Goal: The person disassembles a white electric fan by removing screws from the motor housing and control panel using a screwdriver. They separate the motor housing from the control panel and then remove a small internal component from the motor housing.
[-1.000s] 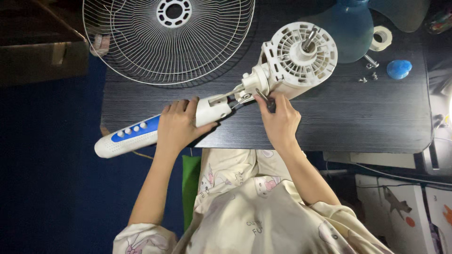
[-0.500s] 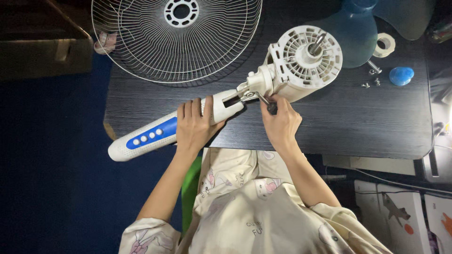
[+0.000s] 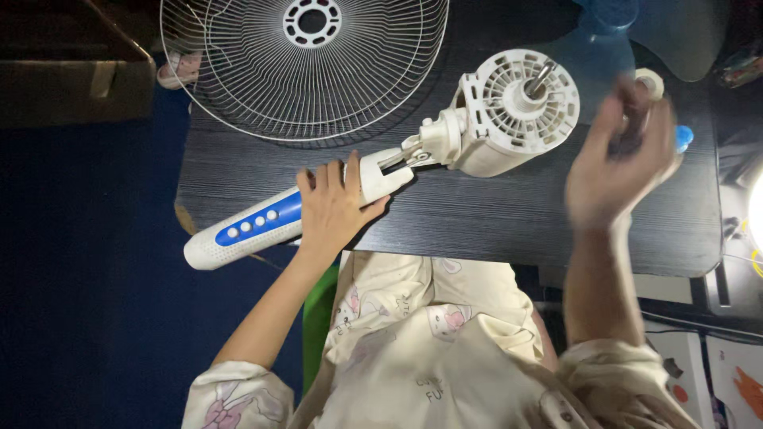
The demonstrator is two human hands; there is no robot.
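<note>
On the dark wood-grain tabletop, seen from the head camera, a partly dismantled pedestal fan was laid on its side. Its white plastic neck, a smooth rounded column with a blue panel of small white buttons, was pressed down by the left hand, whose fingers were spread flat across the column with the thumb hooked over its near side; it seemed to be held so that the body could not roll or slide. At the far right end of the column, a hinged joint of metal and white plastic led to the motor housing, a round, ribbed, vented drum with a bare metal shaft standing out of its centre.

The right hand was raised above the right part of the tabletop, well apart from the housing, and was blurred; the fingers appeared loosely spread, but whether anything small was pinched in them could not be told. Just beyond it, a small roll of white tape and a small blue object were partly hidden.

At the far left, a white wire fan guard, a shallow dish of thin radial spokes round a plastic hub, was lying flat, overhanging the far edge. A translucent blue fan blade was lying at the far right.
</note>
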